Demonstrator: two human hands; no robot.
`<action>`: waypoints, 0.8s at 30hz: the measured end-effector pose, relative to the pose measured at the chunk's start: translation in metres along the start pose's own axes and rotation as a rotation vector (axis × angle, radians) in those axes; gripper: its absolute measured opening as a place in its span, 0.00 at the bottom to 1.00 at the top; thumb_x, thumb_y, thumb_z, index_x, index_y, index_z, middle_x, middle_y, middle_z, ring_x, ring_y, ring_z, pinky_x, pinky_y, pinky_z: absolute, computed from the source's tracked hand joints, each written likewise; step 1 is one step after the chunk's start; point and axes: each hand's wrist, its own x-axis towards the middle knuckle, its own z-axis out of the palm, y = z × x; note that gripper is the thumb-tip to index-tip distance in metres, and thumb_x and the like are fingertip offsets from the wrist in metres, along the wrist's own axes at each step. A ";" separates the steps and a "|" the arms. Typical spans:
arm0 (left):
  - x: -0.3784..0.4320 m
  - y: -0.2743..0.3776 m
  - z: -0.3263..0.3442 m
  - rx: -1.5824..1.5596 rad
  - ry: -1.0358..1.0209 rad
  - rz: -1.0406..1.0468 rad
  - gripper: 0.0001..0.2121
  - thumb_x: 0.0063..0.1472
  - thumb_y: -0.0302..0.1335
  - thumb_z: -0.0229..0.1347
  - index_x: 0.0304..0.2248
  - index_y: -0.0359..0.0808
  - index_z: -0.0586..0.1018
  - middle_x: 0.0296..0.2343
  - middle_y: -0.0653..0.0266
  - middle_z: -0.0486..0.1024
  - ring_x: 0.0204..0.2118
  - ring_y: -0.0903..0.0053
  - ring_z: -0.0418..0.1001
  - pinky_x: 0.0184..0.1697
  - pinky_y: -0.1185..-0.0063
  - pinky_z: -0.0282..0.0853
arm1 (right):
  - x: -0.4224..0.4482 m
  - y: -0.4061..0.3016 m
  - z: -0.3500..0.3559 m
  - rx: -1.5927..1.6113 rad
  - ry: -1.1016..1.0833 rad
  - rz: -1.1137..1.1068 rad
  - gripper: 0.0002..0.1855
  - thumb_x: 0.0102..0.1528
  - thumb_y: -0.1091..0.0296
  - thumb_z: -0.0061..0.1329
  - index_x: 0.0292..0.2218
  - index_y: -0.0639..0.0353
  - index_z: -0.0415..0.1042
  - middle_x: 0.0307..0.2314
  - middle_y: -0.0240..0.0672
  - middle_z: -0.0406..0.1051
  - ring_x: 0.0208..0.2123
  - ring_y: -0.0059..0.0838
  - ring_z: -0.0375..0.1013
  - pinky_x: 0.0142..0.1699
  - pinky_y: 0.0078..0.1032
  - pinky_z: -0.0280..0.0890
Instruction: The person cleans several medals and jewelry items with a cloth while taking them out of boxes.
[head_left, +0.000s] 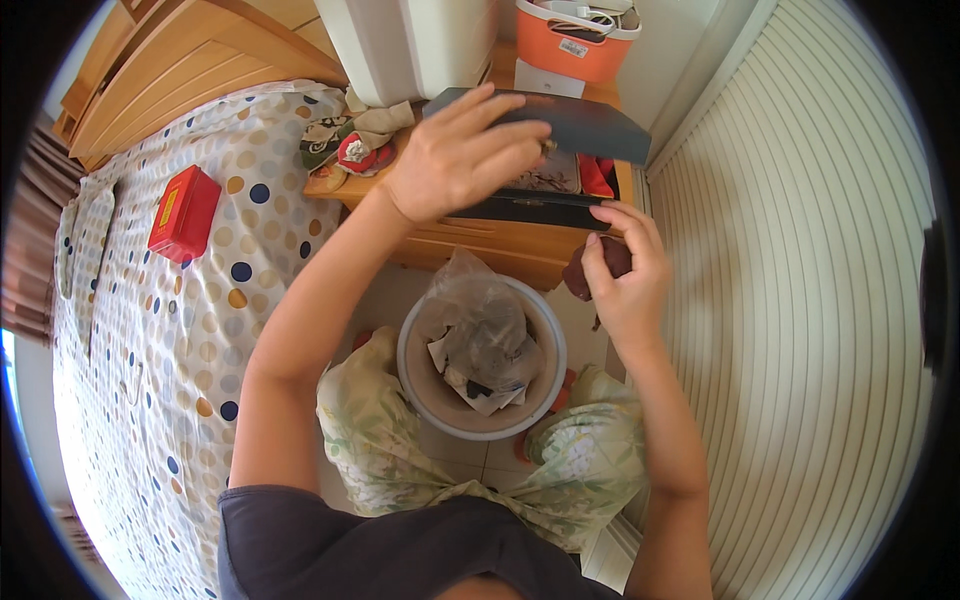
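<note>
My left hand (469, 150) is raised over the lid (592, 124) of a dark box, fingers apart. Its fingertips are near a small brass-coloured clasp; whether they touch the lid cannot be made out. The lid stands tilted up above the black box (517, 210), which sits in the drawer area of a wooden nightstand (480, 247). Inside the box, a patterned item (551, 176) partly shows. My right hand (634, 281) holds a dark brown pouch-like item (581, 274), mostly behind the thumb. The right fingertips reach the box's front right corner.
Between my legs stands a round bin (405, 375) with crumpled plastic (487, 330) and paper. A red tin (184, 214) lies on the dotted bed (247, 187) at left. Fabric items (360, 142), a white container (427, 45) and an orange basket (574, 52) top the nightstand. A ribbed panel (795, 300) bounds the right.
</note>
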 end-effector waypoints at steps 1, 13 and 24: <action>0.007 -0.007 0.000 -0.014 0.021 -0.027 0.11 0.46 0.24 0.62 0.27 0.36 0.72 0.32 0.65 0.77 0.37 0.68 0.75 0.43 0.68 0.71 | 0.001 -0.001 0.002 -0.060 0.011 -0.094 0.13 0.45 0.77 0.49 0.36 0.58 0.72 0.37 0.33 0.70 0.29 0.28 0.72 0.33 0.21 0.66; 0.035 -0.057 0.022 -0.123 0.092 -0.327 0.06 0.54 0.26 0.57 0.31 0.35 0.75 0.22 0.64 0.75 0.21 0.70 0.72 0.25 0.79 0.66 | 0.022 -0.005 0.016 -0.277 -0.131 -0.149 0.13 0.47 0.75 0.51 0.37 0.54 0.74 0.35 0.30 0.72 0.27 0.31 0.73 0.30 0.23 0.67; 0.054 -0.070 0.024 -0.246 0.023 -0.519 0.07 0.56 0.30 0.53 0.29 0.34 0.71 0.24 0.55 0.74 0.27 0.60 0.73 0.29 0.71 0.68 | 0.033 -0.001 -0.006 -0.066 -0.262 0.004 0.09 0.48 0.77 0.50 0.34 0.59 0.74 0.32 0.34 0.71 0.29 0.33 0.72 0.36 0.23 0.65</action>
